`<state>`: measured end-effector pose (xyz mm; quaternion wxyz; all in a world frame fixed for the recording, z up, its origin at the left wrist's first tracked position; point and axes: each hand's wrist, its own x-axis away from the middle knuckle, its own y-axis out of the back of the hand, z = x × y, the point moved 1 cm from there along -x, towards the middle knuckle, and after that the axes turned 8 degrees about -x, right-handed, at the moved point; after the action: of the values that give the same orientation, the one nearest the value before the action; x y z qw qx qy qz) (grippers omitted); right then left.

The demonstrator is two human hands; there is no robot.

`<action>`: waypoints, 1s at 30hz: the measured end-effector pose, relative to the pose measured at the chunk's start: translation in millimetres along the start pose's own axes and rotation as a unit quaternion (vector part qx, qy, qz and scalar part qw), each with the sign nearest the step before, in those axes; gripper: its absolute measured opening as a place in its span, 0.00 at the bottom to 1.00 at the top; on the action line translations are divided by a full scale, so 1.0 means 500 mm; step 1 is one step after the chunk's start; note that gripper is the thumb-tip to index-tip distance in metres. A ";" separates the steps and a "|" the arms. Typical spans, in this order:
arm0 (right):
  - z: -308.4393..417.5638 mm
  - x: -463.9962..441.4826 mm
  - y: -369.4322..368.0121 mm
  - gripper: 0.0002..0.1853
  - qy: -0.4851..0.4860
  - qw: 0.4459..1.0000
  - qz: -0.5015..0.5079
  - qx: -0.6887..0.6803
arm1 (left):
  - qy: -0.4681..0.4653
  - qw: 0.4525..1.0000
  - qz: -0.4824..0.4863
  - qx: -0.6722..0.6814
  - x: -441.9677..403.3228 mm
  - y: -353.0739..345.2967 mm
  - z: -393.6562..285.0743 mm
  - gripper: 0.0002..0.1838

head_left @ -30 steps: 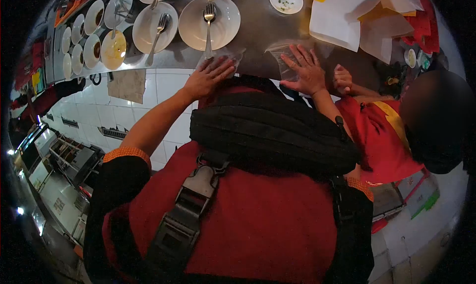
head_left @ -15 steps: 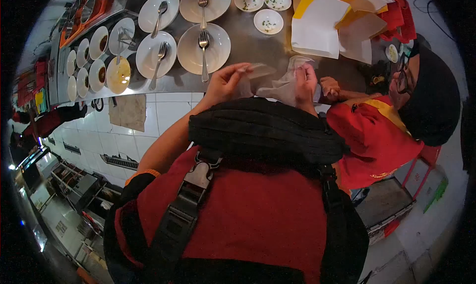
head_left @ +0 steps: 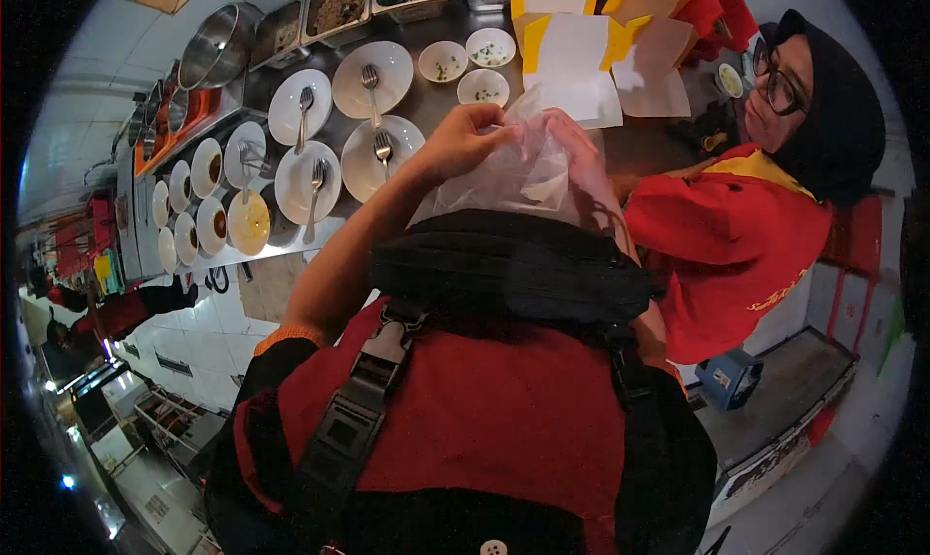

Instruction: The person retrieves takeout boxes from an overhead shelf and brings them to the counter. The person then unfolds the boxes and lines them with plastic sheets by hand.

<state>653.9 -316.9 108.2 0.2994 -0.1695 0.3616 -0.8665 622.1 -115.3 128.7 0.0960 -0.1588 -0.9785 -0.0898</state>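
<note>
Well, farthest left on the counter (head_left: 436,100) sit two rows of small bowls (head_left: 211,226), some with dark residue, then a yellow-smeared plate (head_left: 249,226). Next come four white plates (head_left: 286,111), each with a fork (head_left: 318,174) on it, and then three little dishes (head_left: 483,87) (specks of green in them). Just below these, in front of the wearer's chest, the left hand (head_left: 467,143) has its fingers pinched on some clear plastic (head_left: 542,182), which hangs crumpled between both hands. The right hand (head_left: 583,158) touches the plastic's right side, fingers bent; how firmly it grips I cannot tell. Beyond it stand open white-and-yellow boxes (head_left: 572,66), and farther right, a person in a red top (head_left: 727,235).
</note>
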 end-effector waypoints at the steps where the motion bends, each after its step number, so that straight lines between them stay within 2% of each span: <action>1: 0.003 0.003 0.013 0.10 0.008 1.000 -0.002 -0.001 | -0.013 1.000 -0.012 -0.017 -0.001 0.004 -0.005 0.13; 3: 0.009 0.008 0.036 0.09 0.014 0.958 -0.026 0.284 | -0.032 0.998 -0.031 -0.052 -0.005 0.014 -0.021 0.11; 4: 0.008 0.012 0.044 0.09 0.019 0.959 -0.030 0.282 | -0.033 0.998 -0.026 -0.055 -0.006 0.021 -0.033 0.11; 6: 0.003 0.026 0.056 0.08 0.005 0.935 -0.054 0.351 | -0.029 0.996 -0.071 0.034 -0.005 0.040 -0.059 0.10; 7: 0.021 0.033 0.037 0.08 0.008 0.936 -0.057 0.348 | -0.053 0.992 -0.105 0.036 -0.015 0.055 -0.053 0.09; 8: 0.046 0.042 0.019 0.07 0.039 0.832 -0.086 0.546 | -0.052 0.993 -0.101 0.033 -0.016 0.068 -0.047 0.09; 9: 0.064 0.049 0.001 0.07 0.065 0.686 -0.113 0.716 | -0.070 0.988 -0.129 0.038 -0.013 0.079 -0.061 0.08; 10: 0.067 0.053 -0.006 0.07 0.064 0.687 -0.118 0.714 | -0.087 0.983 -0.156 0.043 -0.010 0.089 -0.072 0.07; 12: 0.071 0.055 -0.016 0.09 0.156 0.647 -0.080 0.742 | -0.056 0.987 -0.148 0.033 0.001 0.109 -0.086 0.08; 15: 0.061 0.032 0.009 0.11 0.210 0.622 -0.083 0.750 | -0.046 0.991 -0.125 0.015 0.004 0.149 -0.058 0.08; 16: 0.063 0.026 0.014 0.11 0.209 0.624 -0.089 0.748 | -0.066 0.987 -0.148 0.019 0.003 0.157 -0.048 0.07; 18: 0.073 0.010 0.020 0.09 0.194 0.588 -0.060 0.783 | -0.084 0.983 -0.165 0.020 -0.003 0.174 -0.039 0.07; 20: 0.092 -0.013 0.005 0.09 0.179 0.588 -0.065 0.786 | -0.103 0.964 -0.221 -0.108 -0.002 0.183 -0.042 0.05; 21: 0.100 -0.027 -0.002 0.09 0.167 0.585 -0.062 0.791 | -0.080 0.964 -0.185 -0.171 0.000 0.182 -0.059 0.02; 22: 0.103 -0.043 -0.005 0.09 0.168 0.585 -0.065 0.791 | -0.081 0.965 -0.183 -0.172 0.001 0.164 -0.087 0.02; 24: 0.105 -0.074 -0.016 0.10 0.168 0.582 -0.042 0.795 | -0.117 0.976 -0.098 -0.157 -0.005 0.101 -0.148 0.10; 26: 0.119 -0.092 -0.039 0.11 0.148 0.596 -0.016 0.789 | -0.105 0.926 0.095 -0.349 -0.017 0.057 -0.243 0.25; 28: 0.126 -0.104 -0.063 0.13 0.127 0.607 0.011 0.784 | -0.202 0.847 0.132 -0.473 -0.025 0.010 -0.254 0.34; 30: 0.126 -0.106 -0.080 0.14 0.080 0.577 0.014 0.813 | -0.184 0.834 0.133 -0.504 -0.033 -0.007 -0.253 0.37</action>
<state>710.6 -293.6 176.2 0.2939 0.2203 -0.4690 -0.8032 656.2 -149.7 246.9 -0.1679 -0.3271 -0.7671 -0.5257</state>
